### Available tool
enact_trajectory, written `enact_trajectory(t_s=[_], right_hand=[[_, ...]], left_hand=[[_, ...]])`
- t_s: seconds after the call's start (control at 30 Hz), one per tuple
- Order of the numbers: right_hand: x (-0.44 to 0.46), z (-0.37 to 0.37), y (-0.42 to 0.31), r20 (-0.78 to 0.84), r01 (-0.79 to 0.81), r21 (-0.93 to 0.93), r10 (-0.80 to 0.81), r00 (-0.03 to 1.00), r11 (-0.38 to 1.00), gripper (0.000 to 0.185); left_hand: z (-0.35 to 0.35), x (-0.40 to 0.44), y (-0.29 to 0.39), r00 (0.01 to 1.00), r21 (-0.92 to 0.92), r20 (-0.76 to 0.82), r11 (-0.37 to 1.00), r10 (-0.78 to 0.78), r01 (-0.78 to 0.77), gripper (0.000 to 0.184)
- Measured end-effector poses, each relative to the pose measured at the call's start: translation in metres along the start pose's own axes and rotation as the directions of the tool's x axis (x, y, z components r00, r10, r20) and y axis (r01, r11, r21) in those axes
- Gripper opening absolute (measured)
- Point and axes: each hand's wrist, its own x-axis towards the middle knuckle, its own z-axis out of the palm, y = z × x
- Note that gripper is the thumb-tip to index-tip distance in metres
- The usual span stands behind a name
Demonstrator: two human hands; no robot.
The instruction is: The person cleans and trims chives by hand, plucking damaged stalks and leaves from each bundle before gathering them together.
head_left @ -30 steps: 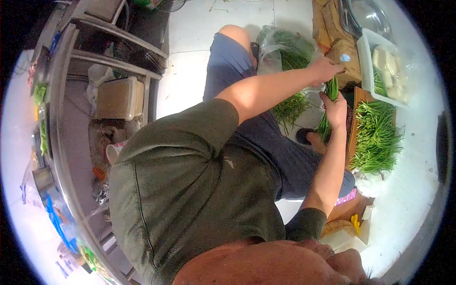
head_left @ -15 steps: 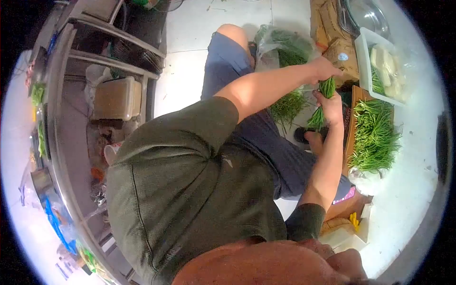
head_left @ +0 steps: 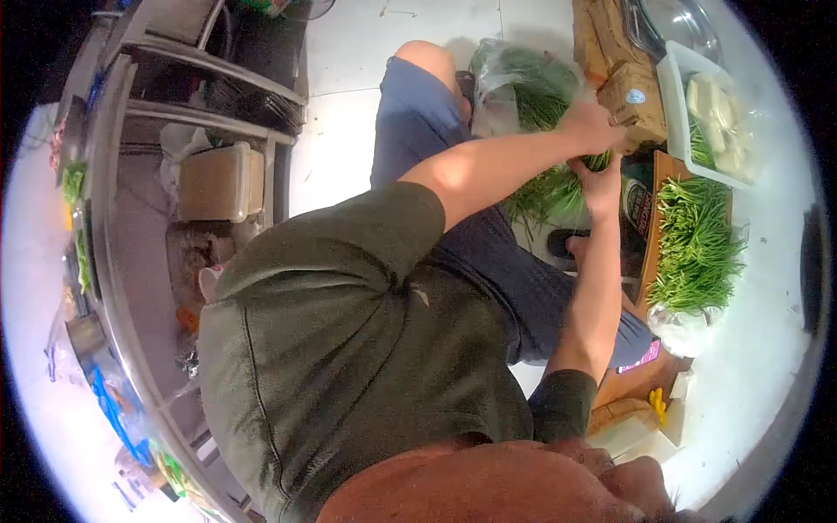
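A bunch of garlic chives [head_left: 565, 190], long thin green leaves, is gripped between my two hands. My right hand [head_left: 602, 181] is wrapped around the bunch, and its loose leaf ends fan out to the left below. My left hand [head_left: 593, 129] is closed at the upper end, close above the right, its fingers partly hidden. Beneath my hands, more loose chives [head_left: 534, 202] lie on the floor. An opened clear plastic bag [head_left: 495, 87] full of chives is just beyond my left forearm.
At right, a pile of chives [head_left: 693, 248] rests on a wooden surface [head_left: 649, 253]. Above it stands a white tub [head_left: 678, 113] with pale wrapped pieces and greens. Cardboard boxes [head_left: 635, 100] stand beside the tub. A metal shelf rack [head_left: 209, 126] is at left.
My hands have come closer together, covering the stretch of chives that showed between them. The loose leaf ends have swung left and spread out.
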Motion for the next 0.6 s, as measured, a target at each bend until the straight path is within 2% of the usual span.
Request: enact_trajectory(t_s=[0.07,0.17,0.23,0.27,0.33,0.43,0.53,0.6], right_hand=[[-0.002,0.008,0.022,0.028,-0.055,0.237,0.05,0.998,0.97,0.042],[-0.007,0.012,0.024,0.091,-0.099,0.149,0.086,0.992,0.984,0.017],[-0.011,0.011,0.028,0.184,-0.183,0.275,0.135,0.974,0.944,0.015],[-0.011,0.011,0.03,0.207,-0.209,0.262,0.157,0.966,0.942,0.016],[-0.013,0.011,0.025,0.254,-0.261,0.234,0.201,0.946,0.936,0.018],[-0.021,0.012,0.01,0.182,-0.237,0.283,0.19,0.965,0.929,0.031],[-0.029,0.002,-0.013,0.222,-0.343,0.37,0.276,0.935,0.864,0.049],[-0.029,0.0,-0.015,0.189,-0.315,0.392,0.259,0.947,0.864,0.051]], left_hand=[[-0.006,-0.008,0.011,0.993,0.028,0.098,0.998,-0.058,0.056,0.048],[0.017,0.011,-0.015,0.979,0.204,0.204,0.977,0.026,-0.068,0.052],[0.009,0.003,-0.009,0.972,0.223,0.234,0.974,-0.027,-0.027,0.055],[0.007,0.001,-0.006,0.967,0.232,0.248,0.973,-0.052,-0.007,0.056],[0.011,0.002,-0.014,0.976,0.227,0.219,0.973,-0.007,-0.045,0.057],[0.008,0.0,-0.019,0.979,0.15,0.203,0.988,0.013,-0.044,0.061],[0.001,-0.008,-0.019,0.979,0.075,0.201,0.997,-0.019,0.003,0.063],[0.004,-0.01,-0.022,0.975,0.076,0.222,0.997,-0.026,0.009,0.061]])
